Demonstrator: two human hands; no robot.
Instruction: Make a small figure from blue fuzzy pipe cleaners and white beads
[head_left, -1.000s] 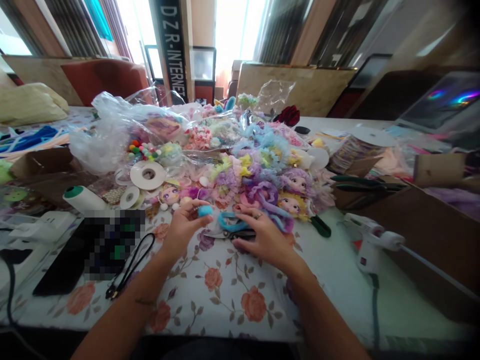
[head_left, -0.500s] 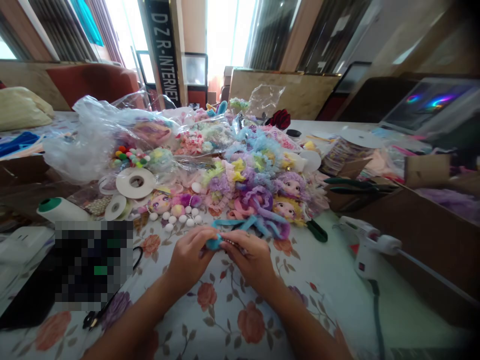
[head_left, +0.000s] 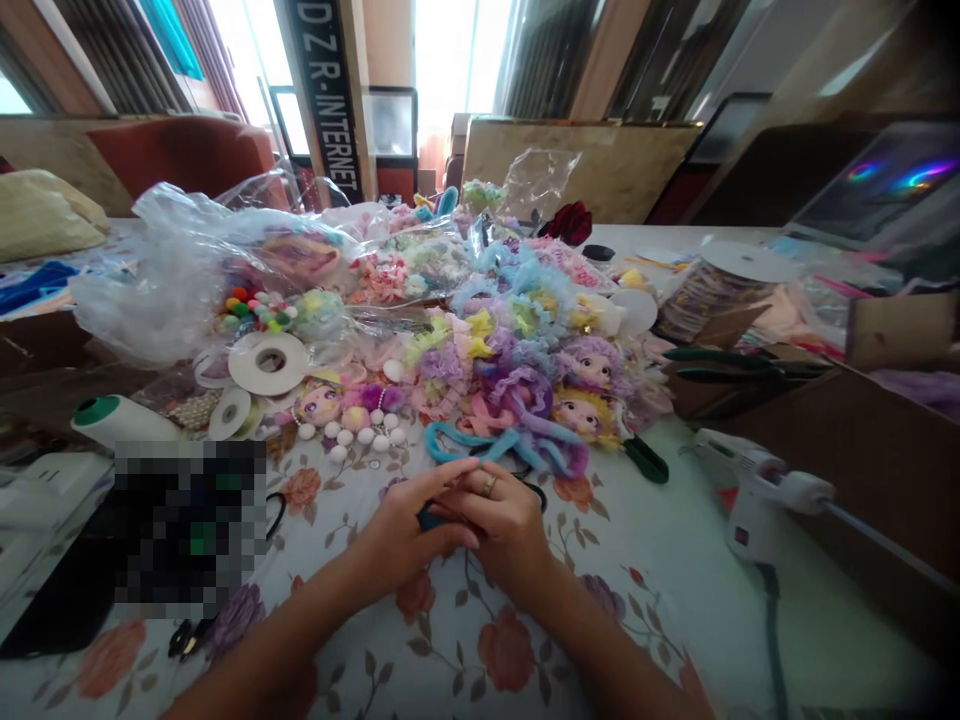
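Note:
My left hand and my right hand are clasped together above the flowered cloth. Between them, a small blue soft piece shows only in part, and the fingers cover the rest. The left thumb and fingers reach across to the right hand, whose fingers are curled and carry a ring. Just beyond the fingertips lies a loose blue fuzzy strip, running into a purple-tipped one. Doll heads with yellow hair and purple hair rest behind it.
A white glue gun stands at the right beside a cardboard box. Green-handled scissors lie nearer the middle. Ribbon rolls, white beads and bagged trims crowd the back. A thread cone lies left.
Both hands have drawn closer together, their fingers now overlapping around the blue piece. The beaded strand seen at the right fingers is now hidden. The view has shifted slightly.

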